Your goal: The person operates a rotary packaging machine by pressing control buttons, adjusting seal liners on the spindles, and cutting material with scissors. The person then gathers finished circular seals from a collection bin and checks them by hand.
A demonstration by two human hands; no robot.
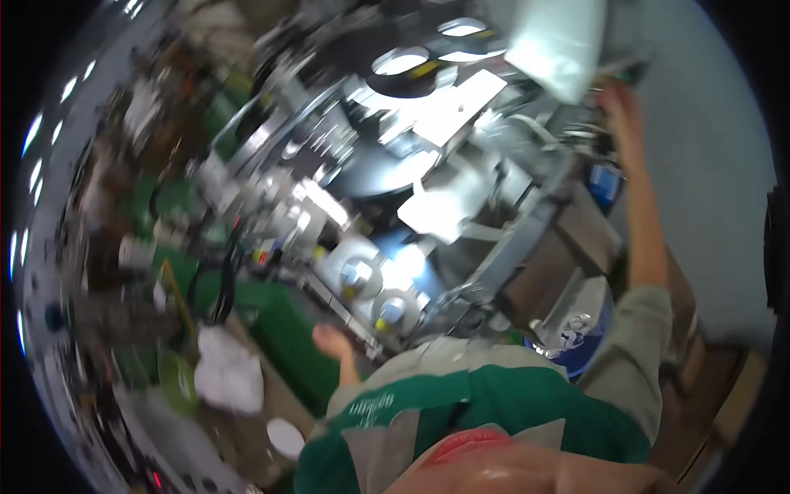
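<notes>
My right arm stretches up along the wall, and my right hand (619, 103) is at the far right, beside a hanging translucent white sheet or bag (559, 45). Small metallic parts (586, 132) lie close under that hand. Its fingers are smeared by motion, so whether they grip anything does not show. Near my body, on the left, my left hand (331, 339) is by the front edge of a machine with two white reels (355, 267). Blur hides how its fingers are held, and I make out nothing in them.
A green surface (284, 329) is left of the machine, with a white crumpled bundle (229, 370) farther left. Below my right arm stands a blue bin (580, 350) with silvery material inside. A blue box (605, 185) sits near the wall (708, 198). Cardboard boxes (736, 395) stand at lower right.
</notes>
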